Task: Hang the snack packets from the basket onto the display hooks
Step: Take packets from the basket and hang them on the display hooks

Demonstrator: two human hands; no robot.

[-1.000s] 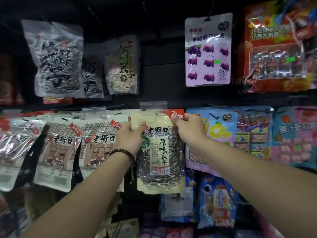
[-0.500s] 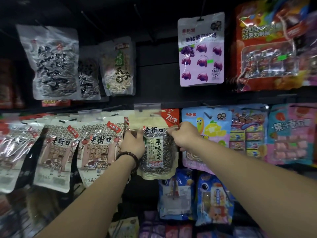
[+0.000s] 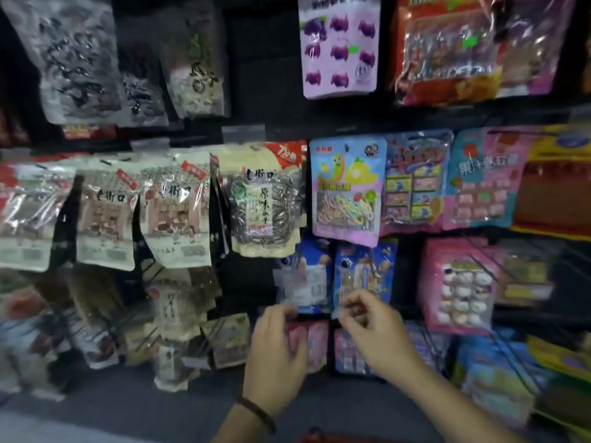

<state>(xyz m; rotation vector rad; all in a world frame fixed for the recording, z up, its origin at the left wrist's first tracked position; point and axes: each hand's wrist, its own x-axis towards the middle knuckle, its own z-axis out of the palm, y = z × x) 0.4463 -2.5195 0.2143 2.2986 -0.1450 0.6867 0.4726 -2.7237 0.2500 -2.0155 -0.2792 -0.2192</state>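
The sunflower seed packet (image 3: 262,206), cream with a clear window of striped seeds, hangs on a display hook in the middle row, free of both hands. My left hand (image 3: 278,356) is well below it with fingers loosely curled and nothing in it. My right hand (image 3: 374,327) is beside it, fingers bent and also holding nothing. Both hands hover in front of the lower rows of packets. A sliver of red at the bottom edge may be the basket (image 3: 323,438); the view is blurred.
Cream nut packets (image 3: 174,209) hang left of the seed packet, a pastel candy packet (image 3: 347,190) right of it. Blue packets (image 3: 364,273) and a pink packet (image 3: 457,286) hang lower down. A purple packet (image 3: 339,46) hangs above. Empty dark backboard sits above the seed packet.
Both hands have let go of the seed packet, which now hangs on its hook, and dropped down below it. The camera has tilted downward.
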